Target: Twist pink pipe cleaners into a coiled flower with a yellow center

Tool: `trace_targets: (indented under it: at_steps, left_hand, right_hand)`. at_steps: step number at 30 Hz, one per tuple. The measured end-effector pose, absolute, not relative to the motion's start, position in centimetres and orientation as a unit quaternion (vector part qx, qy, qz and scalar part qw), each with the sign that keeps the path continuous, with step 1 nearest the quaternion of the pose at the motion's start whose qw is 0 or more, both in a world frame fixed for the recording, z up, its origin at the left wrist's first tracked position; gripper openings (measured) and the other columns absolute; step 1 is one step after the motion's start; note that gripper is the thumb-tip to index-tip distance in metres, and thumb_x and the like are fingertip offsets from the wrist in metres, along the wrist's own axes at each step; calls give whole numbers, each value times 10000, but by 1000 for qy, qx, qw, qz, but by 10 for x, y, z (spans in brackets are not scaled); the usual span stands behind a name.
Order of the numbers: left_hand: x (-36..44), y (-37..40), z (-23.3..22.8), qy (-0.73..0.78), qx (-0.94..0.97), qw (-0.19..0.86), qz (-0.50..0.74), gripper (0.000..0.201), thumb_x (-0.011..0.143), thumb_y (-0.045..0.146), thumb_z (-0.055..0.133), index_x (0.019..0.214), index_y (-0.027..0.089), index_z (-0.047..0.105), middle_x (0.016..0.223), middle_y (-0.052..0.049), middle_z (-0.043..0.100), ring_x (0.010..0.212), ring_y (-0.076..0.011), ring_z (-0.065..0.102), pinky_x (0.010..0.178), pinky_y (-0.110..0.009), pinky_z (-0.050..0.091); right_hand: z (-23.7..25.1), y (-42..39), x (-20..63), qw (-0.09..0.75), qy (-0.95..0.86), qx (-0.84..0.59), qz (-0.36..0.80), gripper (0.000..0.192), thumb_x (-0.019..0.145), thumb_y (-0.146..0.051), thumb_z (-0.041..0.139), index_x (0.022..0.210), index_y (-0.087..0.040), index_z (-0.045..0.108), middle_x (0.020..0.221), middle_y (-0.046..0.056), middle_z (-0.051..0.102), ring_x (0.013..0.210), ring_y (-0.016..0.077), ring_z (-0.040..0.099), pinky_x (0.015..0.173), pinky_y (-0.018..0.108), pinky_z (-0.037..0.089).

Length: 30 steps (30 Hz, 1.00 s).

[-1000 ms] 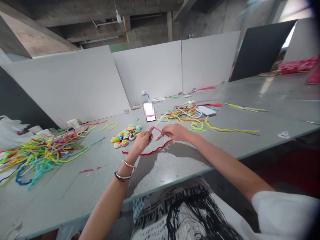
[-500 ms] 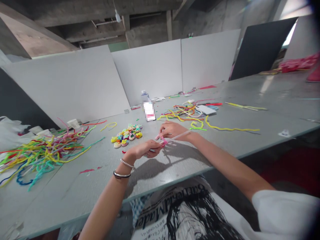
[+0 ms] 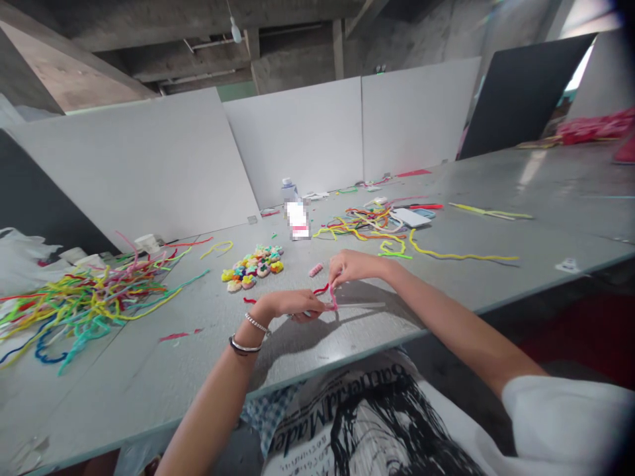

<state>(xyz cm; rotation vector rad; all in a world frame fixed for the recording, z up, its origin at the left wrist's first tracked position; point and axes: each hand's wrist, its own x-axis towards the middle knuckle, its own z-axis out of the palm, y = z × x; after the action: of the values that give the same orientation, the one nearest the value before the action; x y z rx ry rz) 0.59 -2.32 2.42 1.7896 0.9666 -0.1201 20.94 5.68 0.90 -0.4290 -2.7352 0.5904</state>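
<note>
My left hand (image 3: 300, 304) is closed, pinching a thin pale stick (image 3: 364, 305) that points right, low over the table. A pink pipe cleaner (image 3: 333, 299) is looped about the stick by the left fingertips. Its upper part runs to my right hand (image 3: 354, 266), which is closed on it in a pinch. A short pink coil (image 3: 315, 270) lies on the table just beyond the hands. Between them and the coil, a piece of red pipe cleaner (image 3: 321, 289) shows, partly hidden by the fingers.
Small colourful pipe-cleaner flowers (image 3: 253, 268) lie in a cluster left of the hands. A big tangle of pipe cleaners (image 3: 94, 297) covers the far left. Another pile (image 3: 370, 221) lies beyond my right hand, by a white card (image 3: 411, 217). A bottle (image 3: 288, 190) stands at the back.
My right hand has drawn back to the right, stretching the pink pipe cleaner upward. The pale stick has tipped lower. The pink coil and the red piece now show in fuller view.
</note>
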Motion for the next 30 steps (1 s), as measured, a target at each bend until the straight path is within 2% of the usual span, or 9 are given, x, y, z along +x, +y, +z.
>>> trace_targets:
  at_steps: [3, 6, 9, 12, 21, 30]
  left_hand:
    - [7, -19, 14, 462, 760, 457, 5, 525, 722, 667, 482, 546, 176, 417, 502, 39, 338, 418, -71, 287, 415, -229, 238]
    - [7, -13, 7, 492, 761, 413, 88, 513, 743, 648, 456, 552, 173, 439, 501, 28, 374, 428, -78, 316, 422, -231, 238]
    - [7, -7, 5, 518, 757, 366, 158, 500, 785, 599, 412, 517, 177, 408, 479, 29, 358, 437, -81, 296, 431, -238, 216]
    - [6, -3, 5, 547, 749, 310, 209, 502, 805, 578, 374, 497, 182, 389, 457, 38, 320, 442, -80, 262, 440, -244, 185]
    - [3, 6, 0, 572, 676, 299, 357, 499, 818, 595, 322, 527, 190, 346, 458, 54, 298, 431, -67, 284, 442, -228, 171]
    - [7, 4, -2, 520, 695, 301, 396, 492, 826, 588, 336, 538, 190, 318, 476, 70, 236, 440, -58, 239, 441, -226, 151]
  right_hand:
    - [9, 55, 209, 152, -953, -181, 190, 208, 823, -326, 574, 835, -203, 742, 796, 31, 710, 756, 146, 609, 661, 226, 383]
    - [8, 56, 210, 201, -947, -232, 95, 239, 864, -321, 516, 868, -201, 723, 835, 45, 707, 743, 148, 605, 658, 235, 365]
    - [9, 56, 213, 244, -928, -282, 1, 270, 891, -345, 470, 899, -187, 690, 834, 63, 699, 756, 169, 603, 653, 250, 352]
    - [10, 54, 214, 262, -917, -299, -35, 270, 908, -349, 436, 939, -195, 655, 830, 59, 692, 740, 175, 604, 635, 254, 345]
    - [11, 47, 208, 280, -929, -241, -24, 259, 927, -306, 416, 983, -193, 643, 957, 68, 691, 857, 180, 617, 712, 256, 380]
    - [11, 47, 206, 270, -943, -192, 21, 287, 930, -315, 407, 1016, -218, 662, 972, 51, 692, 882, 165, 620, 747, 244, 392]
